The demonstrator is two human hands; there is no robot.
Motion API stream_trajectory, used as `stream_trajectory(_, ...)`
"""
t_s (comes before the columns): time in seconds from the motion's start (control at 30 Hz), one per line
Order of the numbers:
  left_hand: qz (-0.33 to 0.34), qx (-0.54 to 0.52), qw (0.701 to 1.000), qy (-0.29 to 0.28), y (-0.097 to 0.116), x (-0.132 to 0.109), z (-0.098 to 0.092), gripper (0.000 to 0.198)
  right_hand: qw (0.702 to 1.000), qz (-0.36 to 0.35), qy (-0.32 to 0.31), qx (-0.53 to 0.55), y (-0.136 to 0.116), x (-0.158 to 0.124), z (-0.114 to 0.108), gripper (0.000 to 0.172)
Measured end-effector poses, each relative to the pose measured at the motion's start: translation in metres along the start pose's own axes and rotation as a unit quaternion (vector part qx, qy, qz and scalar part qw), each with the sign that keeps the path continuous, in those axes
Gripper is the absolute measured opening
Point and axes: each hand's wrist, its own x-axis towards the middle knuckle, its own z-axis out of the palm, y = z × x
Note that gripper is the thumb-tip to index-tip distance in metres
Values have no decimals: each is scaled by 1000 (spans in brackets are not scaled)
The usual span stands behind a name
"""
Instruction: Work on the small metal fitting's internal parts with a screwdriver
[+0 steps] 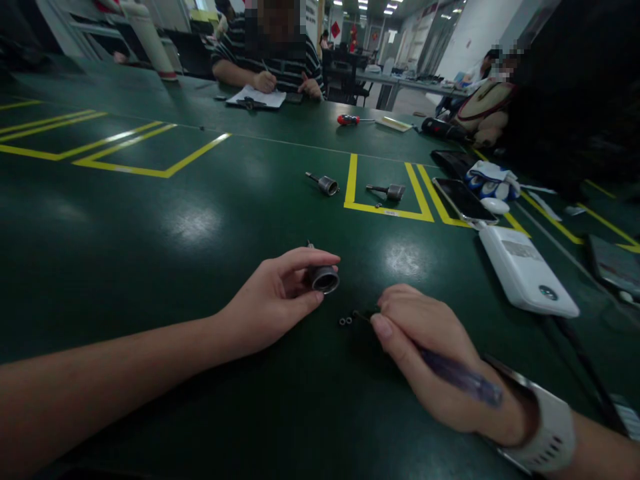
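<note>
- Our left hand [273,293] grips the metal cup [324,280] between thumb and fingers, well in from the far edge of the worktop [125,267];
- our right hand [430,353] clasps a purple-handled tool [463,379], its tip beside small nuts [345,321] (two show clearly)

Left forearm [125,373], bare, runs in from the lower left edge to the left hand [267,297], turned thumb-side up in a curved grip, forefinger [317,256] reaching nearly straight above, thumb [306,308] opposed below, the two tips apart. Right forearm [603,437] enters at lower right; right hand [430,353] knuckles up, fingers [403,297] curled under, its thumb bent inward, tip pinching close to the forefinger.
</note>
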Motion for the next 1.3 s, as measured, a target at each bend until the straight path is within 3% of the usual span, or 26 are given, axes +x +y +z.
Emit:
stream_trajectory(0.1, -1, -7, 1000, 3, 0, -1, 0, 36, 995, -82, 17, -56, 0, -3, 4, 24)
stream_trajectory(0.3, -3, -17, 1000, 7, 1, -2, 2, 35, 987, -147, 33, -56, -4, -4, 5, 14)
stream_trajectory(0.43, -3, -19, 1000, 8, 3, -2, 7, 35, 989, -134, 7, -67, -3, -3, 8, 7)
stream_trajectory(0.7, -24, -5, 1000, 13, 11, -4, 12, 31, 991, -101, -22, -87, -3, 0, 9, 12)
stream_trajectory(0.93, -14, 27, 999, 43, 10, -4, 15, 17, 985, -125, -36, -114, 1, -2, 16, 17)
stream_trajectory(1.17, -14, 27, 999, 44, 9, -5, 17, 15, 958, -197, -52, -202, -30, 0, 6, 24)
stream_trajectory(1.23, -23, 24, 999, 42, 9, -7, 18, 15, 968, -157, -59, -185, -13, -20, 22, 24)
stream_trajectory(1.3, -33, 19, 999, 37, 8, -8, 19, 16, 984, -132, -47, -109, 25, -59, 54, 26)
